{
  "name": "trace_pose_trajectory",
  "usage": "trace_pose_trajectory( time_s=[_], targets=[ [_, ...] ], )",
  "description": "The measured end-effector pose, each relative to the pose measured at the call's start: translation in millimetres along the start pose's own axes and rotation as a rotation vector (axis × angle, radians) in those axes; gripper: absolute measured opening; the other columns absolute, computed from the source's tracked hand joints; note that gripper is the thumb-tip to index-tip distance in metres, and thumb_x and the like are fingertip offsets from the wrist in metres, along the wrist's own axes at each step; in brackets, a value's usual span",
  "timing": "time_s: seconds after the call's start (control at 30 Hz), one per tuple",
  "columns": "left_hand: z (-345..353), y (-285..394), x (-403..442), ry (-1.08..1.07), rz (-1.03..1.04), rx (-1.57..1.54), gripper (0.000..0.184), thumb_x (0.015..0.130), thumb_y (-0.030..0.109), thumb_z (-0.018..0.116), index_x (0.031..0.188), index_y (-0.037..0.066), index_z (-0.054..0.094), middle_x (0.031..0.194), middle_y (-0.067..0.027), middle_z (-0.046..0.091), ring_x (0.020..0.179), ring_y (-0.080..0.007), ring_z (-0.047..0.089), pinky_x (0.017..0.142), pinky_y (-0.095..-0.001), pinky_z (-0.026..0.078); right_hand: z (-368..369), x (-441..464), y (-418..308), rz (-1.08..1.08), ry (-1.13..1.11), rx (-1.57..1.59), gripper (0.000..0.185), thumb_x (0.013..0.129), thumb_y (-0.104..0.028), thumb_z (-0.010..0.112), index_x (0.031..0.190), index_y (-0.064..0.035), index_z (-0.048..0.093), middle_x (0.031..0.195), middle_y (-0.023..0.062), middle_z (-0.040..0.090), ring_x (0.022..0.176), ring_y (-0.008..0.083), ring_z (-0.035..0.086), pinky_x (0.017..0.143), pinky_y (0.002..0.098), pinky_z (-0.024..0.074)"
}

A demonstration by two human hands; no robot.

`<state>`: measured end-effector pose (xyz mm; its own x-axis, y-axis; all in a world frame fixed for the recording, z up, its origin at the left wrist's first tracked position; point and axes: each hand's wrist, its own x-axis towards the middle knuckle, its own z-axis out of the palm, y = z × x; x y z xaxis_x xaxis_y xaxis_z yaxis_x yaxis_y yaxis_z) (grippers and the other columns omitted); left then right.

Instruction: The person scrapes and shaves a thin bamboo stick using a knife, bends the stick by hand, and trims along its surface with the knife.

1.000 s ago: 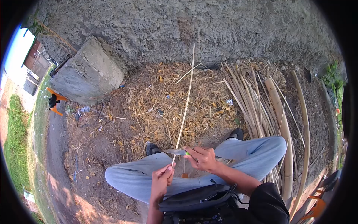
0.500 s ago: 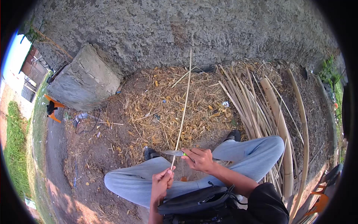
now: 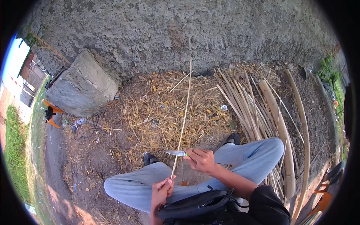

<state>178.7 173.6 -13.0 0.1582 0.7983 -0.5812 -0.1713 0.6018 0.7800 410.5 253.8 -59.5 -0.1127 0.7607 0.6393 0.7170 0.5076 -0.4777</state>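
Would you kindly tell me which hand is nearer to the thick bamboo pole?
Right. The right hand is left of the thick bamboo pole; the left hand is farther left.

No text, label, brand or number is legible: the pale scrap [image 3: 224, 107] well right of the concrete block [image 3: 80, 88] and the litter [image 3: 80, 121] just beside that block are too small to read.

Blade [image 3: 174, 153]: glossy metal. Strip [image 3: 183, 123]: matt wood. Wall [image 3: 232, 33]: rough.
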Motion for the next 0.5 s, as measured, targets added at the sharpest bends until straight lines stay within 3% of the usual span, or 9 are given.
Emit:
trace_pose_trajectory(
  time_s=[0.23, 0.5],
  targets=[
    [-6, -1, -10, -0.033, 0.001, 0.086, 0.031, 0.105, 0.014, 0.052, 0.126, -0.007, 0.059, 0.081, -0.0014, 0.052, 0.053, -0.0031, 0.033, 0.045, -0.0207, 0.022, 1, 6, 7, 0.087, 0.036, -0.006, 0.029, 0.083, -0.027, 0.077, 0.108, -0.0135, 0.072, 0.063, -0.0001, 0.053, 0.05, 0.0183, 0.059, 0.04, 0.0338, 0.0434],
    [-21, -13, -21, -0.028, -0.031, 0.111, 0.032, 0.103, 0.015, 0.057, 0.127, -0.005, 0.062, 0.073, 0.0028, 0.053, 0.053, -0.0024, 0.038, 0.046, -0.0205, 0.028, -2, 7, 10, 0.13, 0.046, -0.048, 0.027, 0.084, -0.025, 0.076, 0.108, -0.0126, 0.074, 0.065, 0.0001, 0.058, 0.049, 0.0176, 0.058, 0.041, 0.0331, 0.0438]
  ],
)
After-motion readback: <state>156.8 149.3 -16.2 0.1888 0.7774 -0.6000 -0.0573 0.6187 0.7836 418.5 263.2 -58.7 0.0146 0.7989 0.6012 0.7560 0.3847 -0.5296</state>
